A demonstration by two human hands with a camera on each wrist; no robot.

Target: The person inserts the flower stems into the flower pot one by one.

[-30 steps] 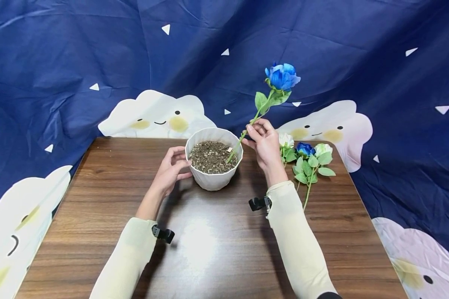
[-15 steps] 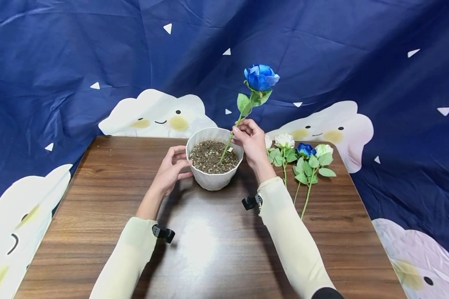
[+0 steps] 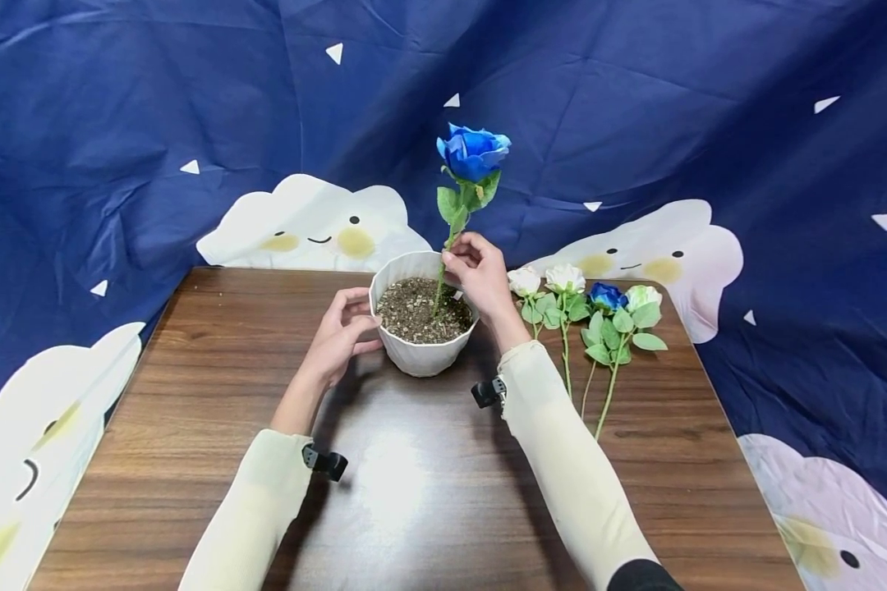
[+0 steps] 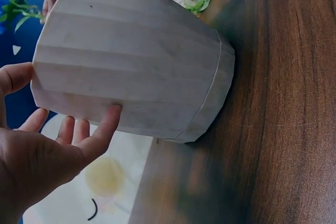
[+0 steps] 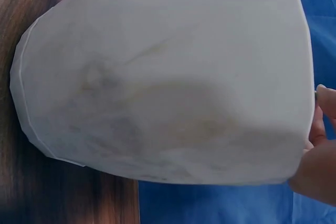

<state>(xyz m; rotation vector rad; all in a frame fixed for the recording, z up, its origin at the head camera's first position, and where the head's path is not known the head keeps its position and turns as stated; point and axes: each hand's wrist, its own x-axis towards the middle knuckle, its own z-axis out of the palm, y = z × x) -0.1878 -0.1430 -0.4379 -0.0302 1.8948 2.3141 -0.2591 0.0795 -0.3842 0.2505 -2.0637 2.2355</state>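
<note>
A white faceted flowerpot point(image 3: 423, 358) full of dark soil point(image 3: 414, 310) stands upright on the table. My left hand point(image 3: 342, 332) is at its left side; in the left wrist view, spread fingertips touch the wall and rim of the pot point(image 4: 126, 51). My right hand point(image 3: 482, 275) pinches the green stem of a blue rose point(image 3: 475, 154) above the pot's right rim. The rose is nearly upright, its lower stem end at the soil. In the right wrist view the pot point(image 5: 168, 77) fills most of the frame, and the fingers show past its rim.
To the right, several roses lie on the brown wooden table point(image 3: 214, 394): white roses point(image 3: 565, 280), a blue rose point(image 3: 608, 296) and a pale green-white rose point(image 3: 643, 297), their stems towards me. A dark blue cloth point(image 3: 384, 98) with white clouds hangs behind the table.
My right hand has moved left with the blue rose, bringing its stem from slanted to nearly upright over the soil. The left hand has stayed at the pot.
</note>
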